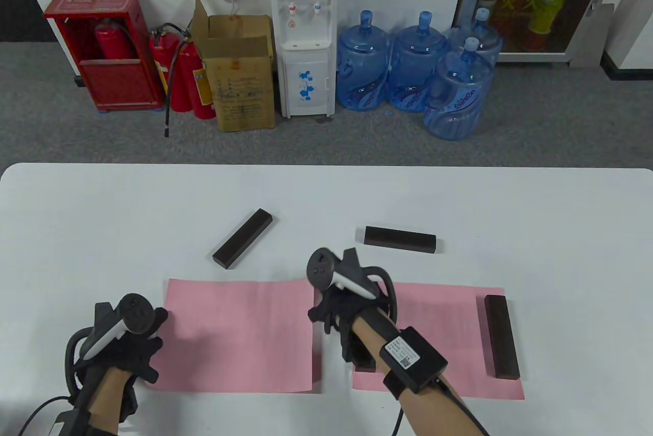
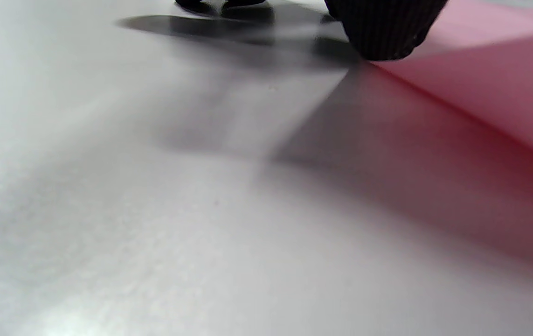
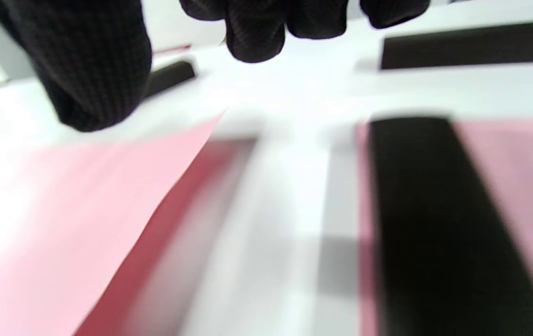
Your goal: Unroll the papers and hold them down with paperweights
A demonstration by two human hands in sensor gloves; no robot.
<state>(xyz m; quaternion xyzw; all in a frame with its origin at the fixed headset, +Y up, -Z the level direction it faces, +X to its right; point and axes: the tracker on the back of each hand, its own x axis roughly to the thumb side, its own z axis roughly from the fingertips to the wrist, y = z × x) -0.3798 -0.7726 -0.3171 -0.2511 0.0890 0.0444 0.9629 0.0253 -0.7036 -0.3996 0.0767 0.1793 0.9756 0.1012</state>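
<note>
Fingers [image 2: 383, 32] of my left hand [image 1: 133, 343] press down on the left edge of the left pink sheet [image 1: 240, 336], pinning it to the table [image 1: 102, 211]; the hand grips nothing, it only rests on the paper. In the left wrist view one gloved fingertip sits right at the sheet's corner, and the paper beside it rises a little off the tabletop.

Across that sheet from my left hand, my right hand [image 1: 339, 311] hangs over the gap between the two papers, at the left sheet's right edge. Its fingers [image 3: 257, 32] curl downward with nothing between them, and I cannot tell whether they touch the paper. That right edge curls up off the table.

Just under my right wrist lies a dark bar [image 3: 439, 224] on the left edge of the right sheet [image 1: 444, 323]. Further right of that hand, a second bar [image 1: 501, 337] lies along the far edge of the same sheet, so that one is weighted at both ends.

Beyond my hands, on bare table, lie two more bars: a tilted one [image 1: 242, 245] past the left sheet, and a level one [image 1: 400, 239] past my right hand.
</note>
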